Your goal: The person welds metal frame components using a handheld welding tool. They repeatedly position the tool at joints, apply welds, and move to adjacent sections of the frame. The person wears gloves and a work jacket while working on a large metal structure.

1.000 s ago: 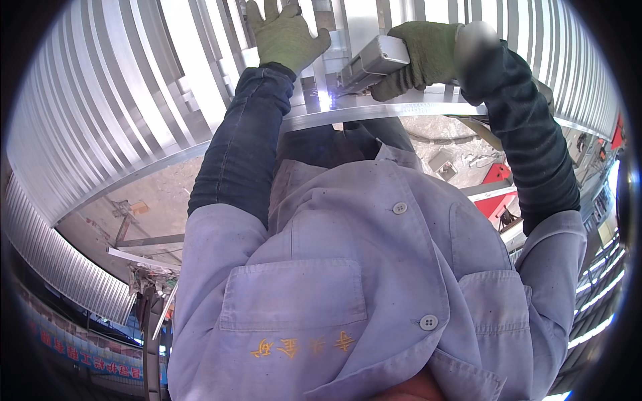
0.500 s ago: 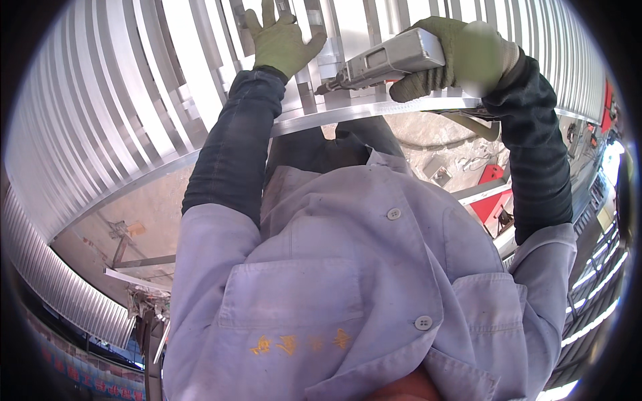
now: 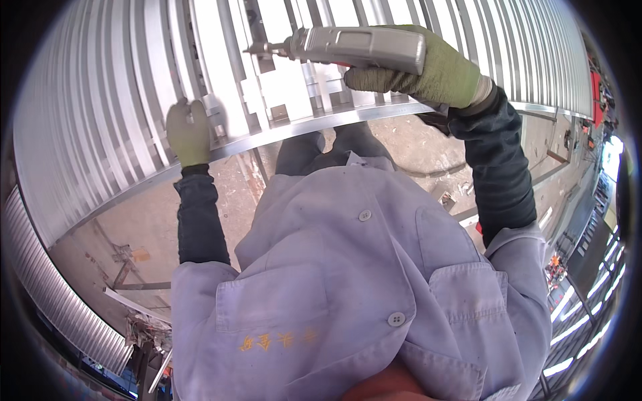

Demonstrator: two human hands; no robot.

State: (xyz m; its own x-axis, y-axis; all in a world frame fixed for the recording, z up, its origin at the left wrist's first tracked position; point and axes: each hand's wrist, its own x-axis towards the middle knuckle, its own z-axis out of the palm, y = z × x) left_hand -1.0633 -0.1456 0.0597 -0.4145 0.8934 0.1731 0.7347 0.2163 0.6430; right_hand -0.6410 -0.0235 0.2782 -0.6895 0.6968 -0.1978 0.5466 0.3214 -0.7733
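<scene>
Right hand (image 3: 428, 70) at 1 o'clock grips a grey drill (image 3: 354, 47) (tip pointing left), left hand (image 3: 189, 131) at 10 o'clock flat, fingers spread, on metal slats (image 3: 100, 100).

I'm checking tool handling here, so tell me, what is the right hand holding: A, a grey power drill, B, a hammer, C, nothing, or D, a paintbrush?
A: the gloved right hand grips a grey power drill, its bit pointing left toward the corrugated metal panel, while the left hand rests on that panel.
</scene>
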